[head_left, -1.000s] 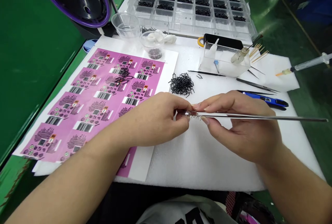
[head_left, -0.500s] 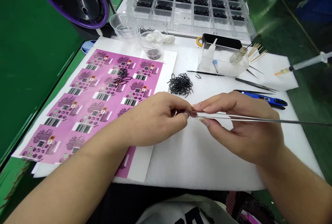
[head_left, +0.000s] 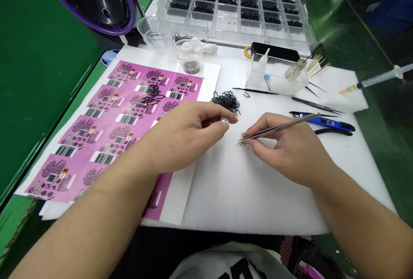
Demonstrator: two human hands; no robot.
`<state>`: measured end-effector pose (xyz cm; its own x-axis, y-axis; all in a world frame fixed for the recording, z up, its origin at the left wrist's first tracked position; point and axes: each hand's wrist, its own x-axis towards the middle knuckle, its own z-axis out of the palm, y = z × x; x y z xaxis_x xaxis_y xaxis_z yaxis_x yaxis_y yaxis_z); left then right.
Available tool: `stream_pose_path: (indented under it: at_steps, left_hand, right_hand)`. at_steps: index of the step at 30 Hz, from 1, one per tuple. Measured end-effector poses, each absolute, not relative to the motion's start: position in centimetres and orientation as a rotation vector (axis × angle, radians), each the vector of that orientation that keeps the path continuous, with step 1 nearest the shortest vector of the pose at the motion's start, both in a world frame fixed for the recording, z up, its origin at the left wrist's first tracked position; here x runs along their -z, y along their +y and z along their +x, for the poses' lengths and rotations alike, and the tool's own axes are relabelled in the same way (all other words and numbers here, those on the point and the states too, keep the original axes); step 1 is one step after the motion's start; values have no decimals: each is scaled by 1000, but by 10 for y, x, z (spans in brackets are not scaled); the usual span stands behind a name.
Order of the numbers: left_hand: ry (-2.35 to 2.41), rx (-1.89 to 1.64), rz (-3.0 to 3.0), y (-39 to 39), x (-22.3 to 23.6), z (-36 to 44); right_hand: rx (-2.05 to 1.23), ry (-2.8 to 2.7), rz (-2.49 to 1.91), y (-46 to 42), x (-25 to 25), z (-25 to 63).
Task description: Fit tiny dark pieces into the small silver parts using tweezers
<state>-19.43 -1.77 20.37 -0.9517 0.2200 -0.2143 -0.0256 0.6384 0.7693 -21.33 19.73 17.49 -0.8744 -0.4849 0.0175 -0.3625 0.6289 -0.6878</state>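
My left hand [head_left: 190,134] is closed in a pinch on a small silver part [head_left: 224,120] just below a pile of small black metal pieces [head_left: 226,100]. My right hand [head_left: 284,150] grips long silver tweezers [head_left: 277,127], their tips down at a few tiny dark bits [head_left: 243,144] on the white foam mat [head_left: 245,184]. The two hands are apart, a short gap between them.
Pink label sheets [head_left: 122,119] lie at the left with black pieces on them. Behind are two clear cups [head_left: 155,31], a compartment box of black parts [head_left: 238,5], a clear tray [head_left: 277,76], toothpicks, spare tweezers [head_left: 316,106], blue cutters [head_left: 329,123] and a syringe [head_left: 377,79].
The hands have parted. My left hand moved up toward the black pile with the silver part. My right hand swung the tweezers so their tips point down at the mat.
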Motion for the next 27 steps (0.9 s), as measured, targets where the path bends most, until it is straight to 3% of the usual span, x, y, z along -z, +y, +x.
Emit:
stream_pose_path:
  at_steps: [27]
  left_hand:
    - [2651,-1128,226,-18,-203,-192]
  right_hand:
    - [1001,2696,-672,198,-174,-214]
